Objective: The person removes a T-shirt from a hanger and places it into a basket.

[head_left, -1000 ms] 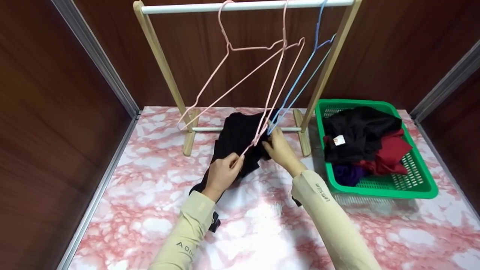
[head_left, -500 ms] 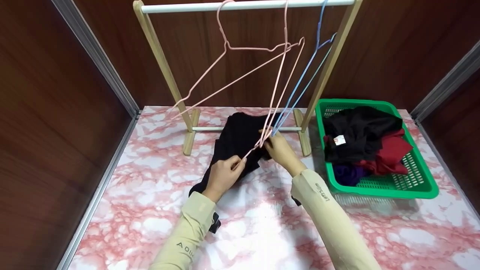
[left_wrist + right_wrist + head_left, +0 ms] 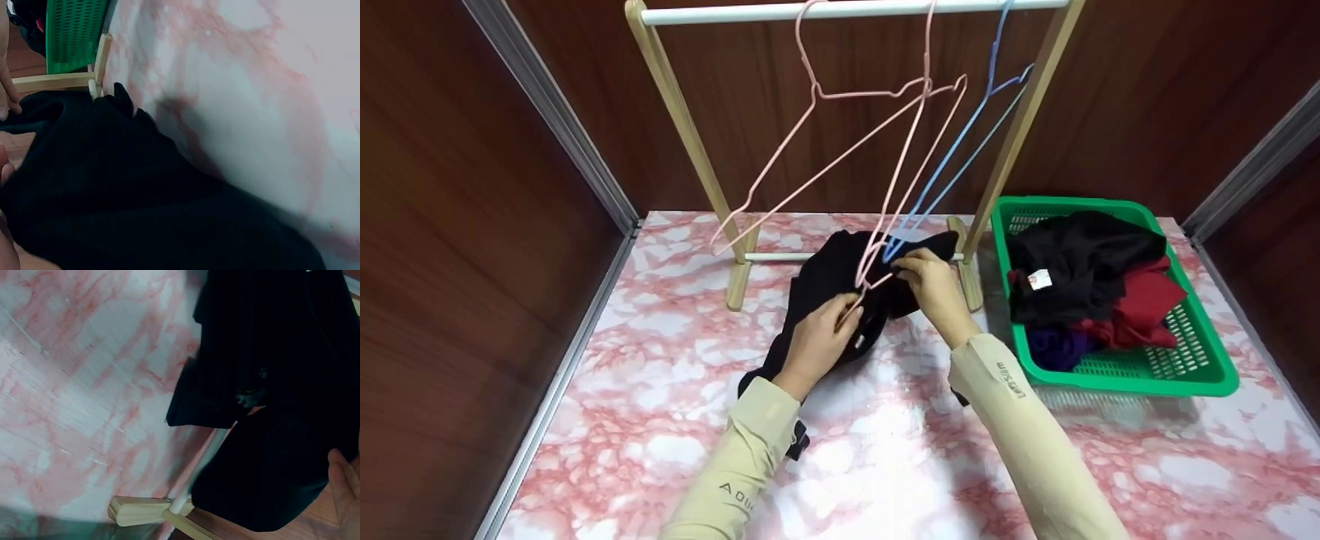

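Observation:
A black garment lies bunched beneath the clothes rack, with a small white label showing. My left hand pinches the thin pink rod of a hanger that lies against the cloth; much of this hanger is hidden. To its right, my right hand pinches the garment's edge near the end of that rod. Dark cloth fills the left wrist view. In the right wrist view the thumb touches the garment, whose loose part hangs over the rack's lower white bar.
Two pink hangers and a blue hanger dangle from the rack's top bar, their lower ends close to my hands. A green basket of dark, red and purple clothes stands at right. Wooden walls enclose the marbled tabletop.
My right hand has moved right, spreading the garment's right side outward. My left hand has shifted slightly up and right. The label has come into view, and the hanging hangers have swung a little.

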### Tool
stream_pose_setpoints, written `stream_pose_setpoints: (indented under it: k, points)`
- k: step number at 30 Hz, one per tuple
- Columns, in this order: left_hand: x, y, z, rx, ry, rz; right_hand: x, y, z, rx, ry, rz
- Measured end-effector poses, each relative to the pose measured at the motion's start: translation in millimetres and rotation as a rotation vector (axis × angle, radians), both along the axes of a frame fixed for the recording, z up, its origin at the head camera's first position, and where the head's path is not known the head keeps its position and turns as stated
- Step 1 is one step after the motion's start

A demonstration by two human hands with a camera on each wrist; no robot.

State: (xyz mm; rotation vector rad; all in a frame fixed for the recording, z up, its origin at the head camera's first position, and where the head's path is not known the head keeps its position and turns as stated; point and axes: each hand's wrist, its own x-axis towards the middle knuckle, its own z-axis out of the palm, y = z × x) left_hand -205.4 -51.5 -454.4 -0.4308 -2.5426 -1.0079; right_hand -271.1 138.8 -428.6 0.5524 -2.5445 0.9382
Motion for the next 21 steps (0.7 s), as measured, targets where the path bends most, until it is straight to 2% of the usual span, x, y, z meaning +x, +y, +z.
stream_pose_setpoints:
  k: [7,11,14,21]
  points:
    - [-3.6,4.0,6.5,0.15,0.025,-0.014,-1.7,3.4,8.6,-0.031,0.008,0.029]
    - [-4.9,4.1,8.5,0.19,0.057,0.014,-4.9,8.5,15.0,-0.043,0.003,-0.027]
    - [-4.7,2.7,10.1,0.189,0.076,0.036,-6.7,12.8,19.8,-0.072,-0.02,-0.099]
    - [-3.2,-3.3,12.3,0.121,0.128,0.122,-10.5,24.4,25.3,-0.167,-0.047,-0.197]
